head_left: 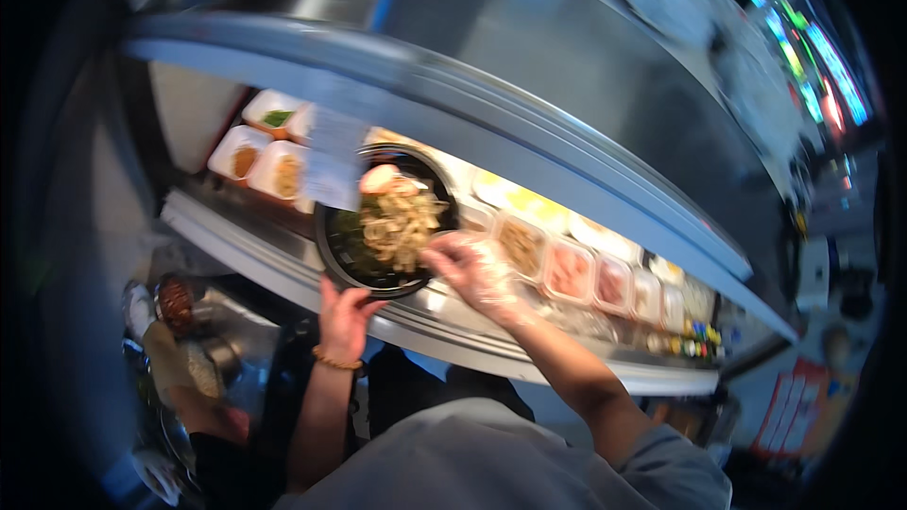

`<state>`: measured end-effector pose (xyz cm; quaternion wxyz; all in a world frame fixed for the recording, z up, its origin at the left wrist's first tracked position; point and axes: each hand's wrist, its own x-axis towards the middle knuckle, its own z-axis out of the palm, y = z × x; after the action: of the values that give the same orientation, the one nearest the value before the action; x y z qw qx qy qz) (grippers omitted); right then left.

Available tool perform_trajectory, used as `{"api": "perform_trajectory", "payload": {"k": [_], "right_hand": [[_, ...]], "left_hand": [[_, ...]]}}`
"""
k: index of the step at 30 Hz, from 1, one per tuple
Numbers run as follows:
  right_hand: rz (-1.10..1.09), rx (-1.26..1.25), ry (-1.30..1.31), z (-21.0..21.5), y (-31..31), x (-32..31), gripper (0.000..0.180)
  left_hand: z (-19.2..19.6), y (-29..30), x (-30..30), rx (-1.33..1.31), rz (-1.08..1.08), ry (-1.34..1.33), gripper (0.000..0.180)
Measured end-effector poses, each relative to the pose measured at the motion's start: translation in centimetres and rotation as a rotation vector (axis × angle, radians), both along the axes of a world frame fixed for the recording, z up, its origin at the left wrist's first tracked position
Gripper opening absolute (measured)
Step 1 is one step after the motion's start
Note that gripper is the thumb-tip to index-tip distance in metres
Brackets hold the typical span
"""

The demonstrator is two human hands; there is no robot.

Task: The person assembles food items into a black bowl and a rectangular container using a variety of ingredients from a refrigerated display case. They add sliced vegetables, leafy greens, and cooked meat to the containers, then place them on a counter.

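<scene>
A black bowl point(331, 247) stands in the chilled counter, with a heap of pale brown strips point(402, 227), pinkish slices point(381, 179) and dark green bits inside. My left hand point(345, 314), bare and with a beaded bracelet at the wrist, grips the bowl's near rim with its thumb and fingers. On the right side of the bowl is my right hand point(472, 269) in a clear plastic glove. Its fingers are drawn together at the edge of the strips; blur hides what they hold. A paper slip point(335, 146) hangs over part of the bowl's left side.
White tubs point(236, 153) of toppings sit left of the bowl; more tubs point(569, 269) with pink and brown food line the counter to the right. A raised metal lid edge point(453, 80) runs behind. Another person's arm point(175, 373) reaches over pans at the lower left.
</scene>
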<state>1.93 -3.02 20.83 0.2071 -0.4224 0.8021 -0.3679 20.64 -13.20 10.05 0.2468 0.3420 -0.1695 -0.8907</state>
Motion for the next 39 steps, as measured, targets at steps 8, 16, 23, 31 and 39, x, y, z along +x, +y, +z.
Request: {"api": "perform_trajectory", "payload": {"k": [8,16,23,31,39], "right_hand": [[-0.191,0.003,0.02,-4.0,23.2,-7.8,0.016],[-0.164,0.262,0.396,-8.6,35.3,-16.9,0.027],[-0.159,0.193,0.186,-8.2,29.5,-14.9,0.034],[-0.148,-0.068,0.279,-15.3,32.1,-14.8,0.026],[0.029,0.094,0.292,-16.1,16.0,-13.0,0.038]], "left_hand": [[2.1,13.8,1.0,-0.04,0.135,-0.213,0.062],[3.0,18.9,-0.5,-0.048,0.054,-0.134,0.06],[5.4,19.2,-3.8,-0.171,-0.053,-0.12,0.061],[5.5,19.2,-2.3,-0.118,0.034,-0.246,0.057],[5.0,17.2,1.0,-0.142,0.137,-0.319,0.06]]}}
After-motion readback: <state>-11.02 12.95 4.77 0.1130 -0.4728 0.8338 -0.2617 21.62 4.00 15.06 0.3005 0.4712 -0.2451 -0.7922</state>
